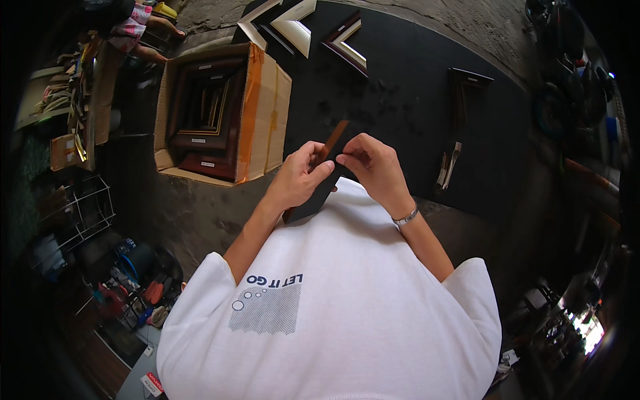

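Note:
My left hand [293,179] grips a long, flat piece of dark frame moulding [308,204] with a brown wooden edge, the thumb lying over its black face. It is tilted in front of my chest, its far end pointing away and slightly right. My right hand [379,167] is closed in a pinch against the right side of the piece. Whatever those fingertips hold, if anything, is too small to make out. Left of my hands stands an open cardboard box [272,113], packed with nested dark brown frame corners [193,142] bearing small white labels.
On the black table [407,93] lie pale silver frame corners [293,28], a dark red one with a silver lip [347,41], a dark corner [460,90] and thin strips [448,167]. Another person's arm [148,53] reaches near the box. A white wire rack [83,213] stands left.

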A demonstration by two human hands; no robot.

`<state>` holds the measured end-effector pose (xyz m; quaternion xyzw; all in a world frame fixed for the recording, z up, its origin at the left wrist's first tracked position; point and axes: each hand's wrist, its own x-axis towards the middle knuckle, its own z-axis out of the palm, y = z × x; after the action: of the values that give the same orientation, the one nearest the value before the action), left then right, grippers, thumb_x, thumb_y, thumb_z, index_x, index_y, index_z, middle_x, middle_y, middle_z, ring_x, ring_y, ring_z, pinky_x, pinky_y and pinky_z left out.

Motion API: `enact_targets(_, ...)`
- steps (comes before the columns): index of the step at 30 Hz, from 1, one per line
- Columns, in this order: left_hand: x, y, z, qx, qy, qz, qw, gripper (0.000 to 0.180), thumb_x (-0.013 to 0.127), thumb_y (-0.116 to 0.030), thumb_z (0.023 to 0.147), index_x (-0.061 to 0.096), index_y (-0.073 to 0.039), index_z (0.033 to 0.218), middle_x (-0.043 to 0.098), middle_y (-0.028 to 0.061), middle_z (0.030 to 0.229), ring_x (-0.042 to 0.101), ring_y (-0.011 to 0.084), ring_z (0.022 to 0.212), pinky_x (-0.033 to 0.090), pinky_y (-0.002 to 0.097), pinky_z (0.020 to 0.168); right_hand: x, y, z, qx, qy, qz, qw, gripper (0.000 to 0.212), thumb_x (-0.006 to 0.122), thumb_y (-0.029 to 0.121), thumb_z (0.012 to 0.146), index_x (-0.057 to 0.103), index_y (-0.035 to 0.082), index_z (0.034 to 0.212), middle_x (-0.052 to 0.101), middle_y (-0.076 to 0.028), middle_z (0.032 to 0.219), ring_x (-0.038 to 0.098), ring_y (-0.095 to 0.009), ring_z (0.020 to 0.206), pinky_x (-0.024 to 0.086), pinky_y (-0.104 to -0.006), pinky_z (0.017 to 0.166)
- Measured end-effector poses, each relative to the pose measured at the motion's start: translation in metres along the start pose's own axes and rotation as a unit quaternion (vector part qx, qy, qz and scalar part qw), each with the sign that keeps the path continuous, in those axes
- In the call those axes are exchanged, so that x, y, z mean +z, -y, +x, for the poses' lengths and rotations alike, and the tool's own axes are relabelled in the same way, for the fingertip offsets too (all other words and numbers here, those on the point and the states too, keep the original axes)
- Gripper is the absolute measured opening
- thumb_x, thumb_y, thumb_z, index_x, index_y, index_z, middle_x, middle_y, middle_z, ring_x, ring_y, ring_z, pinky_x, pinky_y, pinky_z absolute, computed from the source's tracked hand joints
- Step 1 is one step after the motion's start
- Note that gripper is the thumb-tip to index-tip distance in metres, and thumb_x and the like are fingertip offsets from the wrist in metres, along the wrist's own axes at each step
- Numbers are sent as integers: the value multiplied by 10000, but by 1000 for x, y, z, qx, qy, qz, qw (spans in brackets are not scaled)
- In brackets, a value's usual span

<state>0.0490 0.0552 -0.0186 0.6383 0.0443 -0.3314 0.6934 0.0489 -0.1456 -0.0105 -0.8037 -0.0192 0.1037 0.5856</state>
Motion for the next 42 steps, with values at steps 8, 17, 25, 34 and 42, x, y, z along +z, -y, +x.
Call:
enact_targets(8,-3,-11,-5,-7,2,-2,1000,259,609,-98,1011,535,62,1200,608,75,966,691,141,806,644,306,715,-92,-66,-24,46,-434,65,897,202,646,228,1039,677,29,1038,677,-45,890,632,-113,770,529,-273,697)
enact_targets(17,-5,-13,-3,15,21,11,1000,300,615,-114,1003,532,62,1232,669,120,976,731,174,797,652,307,694,-141,-244,-75,400,-181,-304,846,589,635,502,955,690,-74,1068,675,-338,1160,654,-469,1131,531,-534,910)
enact_targets(25,-1,-13,-2,25,42,6,999,310,614,-114,1003,530,59,1246,685,137,996,743,189,813,661,329,725,-177,-258,-62,421,-138,-280,852,551,656,458,959,685,-89,1013,700,-294,1009,673,-444,985,538,-517,842)
enact_targets(34,1,-3,-4,63,5,83,995,288,645,-137,989,579,53,1195,637,56,949,599,99,802,581,280,738,-145,-101,-70,174,-158,-96,967,313,759,320,940,688,18,980,684,-44,771,637,-186,672,507,-370,662)
enact_targets(42,9,-12,7,88,14,169,982,317,650,-142,986,580,43,1233,665,51,964,612,93,859,517,247,767,-53,2,-63,-94,13,-270,958,190,795,154,781,653,96,894,641,-41,711,566,-236,587,381,-346,624)
